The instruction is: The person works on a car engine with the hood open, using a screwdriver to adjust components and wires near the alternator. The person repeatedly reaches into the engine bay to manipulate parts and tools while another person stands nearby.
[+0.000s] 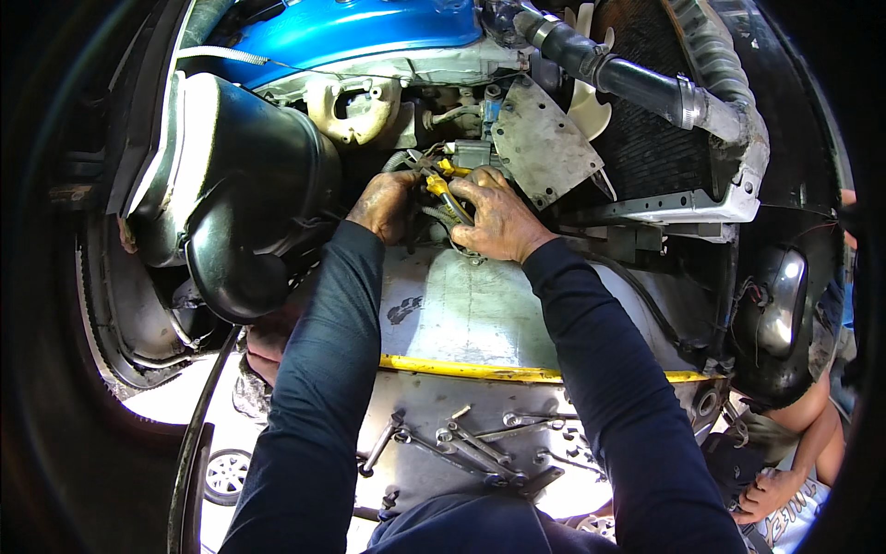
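Right fingers (472,192) gripping yellow-handled pliers (437,186), left fingers (401,181) curled near their head, hold unclear

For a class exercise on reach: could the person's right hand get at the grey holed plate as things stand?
Probably yes: the plate is close beside the right hand, nothing visible between, though that hand may have to release the yellow-handled pliers.

The person's two hands (381,205) (500,218) are working; one pair of yellow-handled pliers (437,185) and one blue cover (360,26) are showing; at least five wrenches (381,444) are lying below.
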`<state>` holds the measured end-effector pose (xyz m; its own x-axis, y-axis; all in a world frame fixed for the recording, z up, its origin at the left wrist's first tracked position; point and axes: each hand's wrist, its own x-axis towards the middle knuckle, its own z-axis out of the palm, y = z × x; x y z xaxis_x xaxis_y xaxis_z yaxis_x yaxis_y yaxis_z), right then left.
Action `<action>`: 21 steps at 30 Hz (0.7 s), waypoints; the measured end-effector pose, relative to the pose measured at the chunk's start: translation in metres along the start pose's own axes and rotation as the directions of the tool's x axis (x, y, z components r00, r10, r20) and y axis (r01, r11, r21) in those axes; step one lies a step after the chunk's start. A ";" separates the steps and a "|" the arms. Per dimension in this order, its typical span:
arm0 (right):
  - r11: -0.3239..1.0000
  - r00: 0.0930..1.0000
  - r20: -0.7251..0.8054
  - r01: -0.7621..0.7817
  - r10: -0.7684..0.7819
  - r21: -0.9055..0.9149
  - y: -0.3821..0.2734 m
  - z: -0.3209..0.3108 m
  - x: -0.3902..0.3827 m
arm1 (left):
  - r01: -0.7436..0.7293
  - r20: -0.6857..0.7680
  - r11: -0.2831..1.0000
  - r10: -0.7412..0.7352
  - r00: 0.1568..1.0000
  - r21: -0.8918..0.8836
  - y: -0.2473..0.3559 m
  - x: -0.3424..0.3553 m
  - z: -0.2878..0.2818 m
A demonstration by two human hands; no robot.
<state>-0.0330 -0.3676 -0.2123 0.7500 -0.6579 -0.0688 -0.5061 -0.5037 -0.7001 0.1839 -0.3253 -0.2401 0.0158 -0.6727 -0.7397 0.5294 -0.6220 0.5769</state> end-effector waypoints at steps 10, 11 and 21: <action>0.997 0.999 0.017 0.044 -0.043 -0.063 0.005 0.005 0.000 | 0.049 0.121 0.992 -0.035 0.992 -0.113 0.000 -0.001 0.006; 0.996 0.998 0.004 0.064 -0.064 -0.062 0.006 0.006 0.001 | 0.039 0.129 0.991 -0.022 0.991 -0.130 0.000 -0.003 0.008; 0.962 0.996 -0.016 -0.082 0.089 0.259 -0.011 0.003 0.002 | -0.004 -0.009 0.960 0.001 1.000 -0.279 -0.005 -0.004 0.023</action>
<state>-0.0248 -0.3619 -0.2068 0.6951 -0.7089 -0.1200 -0.4384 -0.2857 -0.8521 0.1617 -0.3285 -0.2324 0.0238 -0.6699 -0.7421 0.7452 -0.4829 0.4598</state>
